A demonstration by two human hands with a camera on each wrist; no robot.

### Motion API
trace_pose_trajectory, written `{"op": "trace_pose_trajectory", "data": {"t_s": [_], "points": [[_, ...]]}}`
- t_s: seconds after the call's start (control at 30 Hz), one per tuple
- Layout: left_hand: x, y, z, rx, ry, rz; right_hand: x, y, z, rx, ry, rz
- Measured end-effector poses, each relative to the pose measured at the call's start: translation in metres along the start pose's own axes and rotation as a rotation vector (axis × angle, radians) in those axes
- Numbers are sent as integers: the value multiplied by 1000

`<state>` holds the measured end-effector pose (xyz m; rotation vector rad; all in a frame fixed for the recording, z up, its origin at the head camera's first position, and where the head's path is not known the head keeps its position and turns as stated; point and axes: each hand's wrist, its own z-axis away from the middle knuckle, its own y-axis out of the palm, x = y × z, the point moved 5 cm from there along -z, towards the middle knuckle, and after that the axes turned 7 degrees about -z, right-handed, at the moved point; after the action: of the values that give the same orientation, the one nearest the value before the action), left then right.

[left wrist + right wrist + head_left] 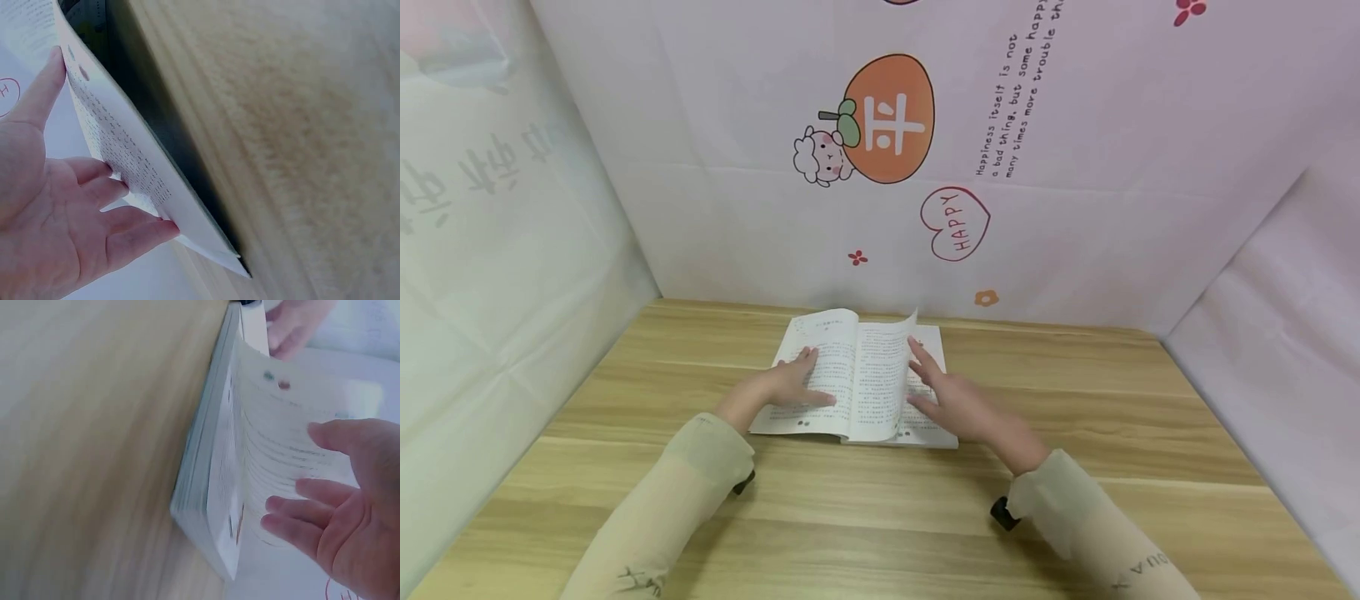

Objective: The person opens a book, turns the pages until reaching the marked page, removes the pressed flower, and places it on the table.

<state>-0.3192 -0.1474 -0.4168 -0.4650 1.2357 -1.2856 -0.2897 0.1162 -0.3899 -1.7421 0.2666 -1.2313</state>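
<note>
An open book (823, 337) with printed pages lies on the table, its spine roughly upright in the head view. My left hand (781, 386) rests on the left page with the thumb spread toward the gutter; in the left wrist view its fingertips (164, 230) touch the paper. One page (882, 375) stands raised and curved over the right half. Beside its free edge is my right hand (958, 404), fingers extended and apart. The right wrist view shows that raised page (287, 434) behind the fingers, with the thick page block (203, 444) lying below.
The wood-grain table (850, 517) reaches back to a white printed cloth (737, 225) hung behind the book. More cloth hangs at the left and right sides. A dark band (1003, 512) shows at the right cuff.
</note>
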Motion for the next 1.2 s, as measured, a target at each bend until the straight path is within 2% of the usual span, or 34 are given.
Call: {"op": "trace_pose_trajectory", "data": {"t_s": [0.2, 0.47, 0.63, 0.77, 1.07, 1.2], "points": [[-2, -1, -1, -27, 54, 3, 20, 17, -8, -17, -94, -57], [-3, -6, 1, -165, 91, 166, 36, 31, -16, 20, -156, -24], [-4, -8, 3, -213, 100, 201, 43, 36, -20, 30, -208, 26], [-5, -9, 3, -225, 98, 208, 49, 43, -23, 78, -217, 30], [-9, -9, 3, -263, 132, 144, 60, 50, -28, 159, -237, 0], [-10, -7, 4, -228, 106, 132, 65, 53, -30, 205, -278, 0]]}}
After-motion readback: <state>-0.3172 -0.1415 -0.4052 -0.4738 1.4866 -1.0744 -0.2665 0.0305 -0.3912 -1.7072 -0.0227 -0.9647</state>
